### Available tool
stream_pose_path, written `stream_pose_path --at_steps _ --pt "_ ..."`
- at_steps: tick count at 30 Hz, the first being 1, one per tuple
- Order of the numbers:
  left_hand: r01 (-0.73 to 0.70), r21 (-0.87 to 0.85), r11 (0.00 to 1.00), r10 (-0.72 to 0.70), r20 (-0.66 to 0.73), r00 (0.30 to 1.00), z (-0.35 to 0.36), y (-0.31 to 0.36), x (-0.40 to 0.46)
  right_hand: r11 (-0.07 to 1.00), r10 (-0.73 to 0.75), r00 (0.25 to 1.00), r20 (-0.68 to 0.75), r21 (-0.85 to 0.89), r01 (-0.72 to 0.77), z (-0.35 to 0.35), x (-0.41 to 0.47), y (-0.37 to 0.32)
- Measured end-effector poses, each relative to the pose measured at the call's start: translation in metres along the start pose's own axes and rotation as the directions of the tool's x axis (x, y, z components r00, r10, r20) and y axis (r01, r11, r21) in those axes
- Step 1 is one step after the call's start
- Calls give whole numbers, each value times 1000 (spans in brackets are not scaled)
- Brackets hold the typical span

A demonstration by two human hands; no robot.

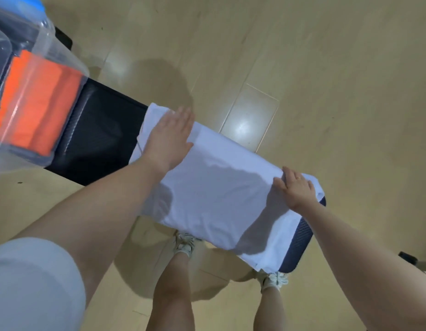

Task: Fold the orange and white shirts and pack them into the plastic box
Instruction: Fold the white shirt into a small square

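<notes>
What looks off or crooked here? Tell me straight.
Nothing is spilled or damaged. The white shirt overhangs the near side of the dark bench, under the left hand and right hand. The orange shirt sits folded in the plastic box.

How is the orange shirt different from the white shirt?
The orange shirt is already folded small inside the plastic box; the white shirt lies spread along the black bench, much bigger. No hand touches the orange one; the left hand and right hand press the white one.
</notes>
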State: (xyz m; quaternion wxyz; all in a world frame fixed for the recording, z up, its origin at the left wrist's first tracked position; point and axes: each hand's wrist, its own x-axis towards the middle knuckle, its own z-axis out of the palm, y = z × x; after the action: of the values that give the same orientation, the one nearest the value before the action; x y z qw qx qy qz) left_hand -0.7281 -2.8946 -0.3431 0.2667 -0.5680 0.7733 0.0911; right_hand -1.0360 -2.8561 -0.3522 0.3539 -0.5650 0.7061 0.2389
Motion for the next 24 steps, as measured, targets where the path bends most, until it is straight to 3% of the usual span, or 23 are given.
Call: stream_pose_path --at_steps 3,8,10,14,17,21,24 --pt "-155 -192 969 156 -10 988 -12 60 -17 996 -11 998 61 86 6 -18 -1 30" --pt "-266 -288 920 271 -25 962 -2 166 -48 985 -73 994 78 163 59 -25 9 75" --pt "-193 -317 929 186 -51 981 0 203 -53 965 -43 992 119 263 10 -28 18 84" --pt "98 -421 902 -20 184 983 -1 255 -54 867 -5 985 171 492 -81 -31 33 87" --pt "259 -467 845 -159 243 957 -5 277 -52 801 20 956 294 568 -191 -24 40 86" --pt "357 -435 827 -233 312 921 -9 284 -39 679 59 935 349 673 -294 -15 40 95" --pt "399 -493 773 -256 332 908 -18 284 -36 636 20 938 345 720 -278 -15 35 104"
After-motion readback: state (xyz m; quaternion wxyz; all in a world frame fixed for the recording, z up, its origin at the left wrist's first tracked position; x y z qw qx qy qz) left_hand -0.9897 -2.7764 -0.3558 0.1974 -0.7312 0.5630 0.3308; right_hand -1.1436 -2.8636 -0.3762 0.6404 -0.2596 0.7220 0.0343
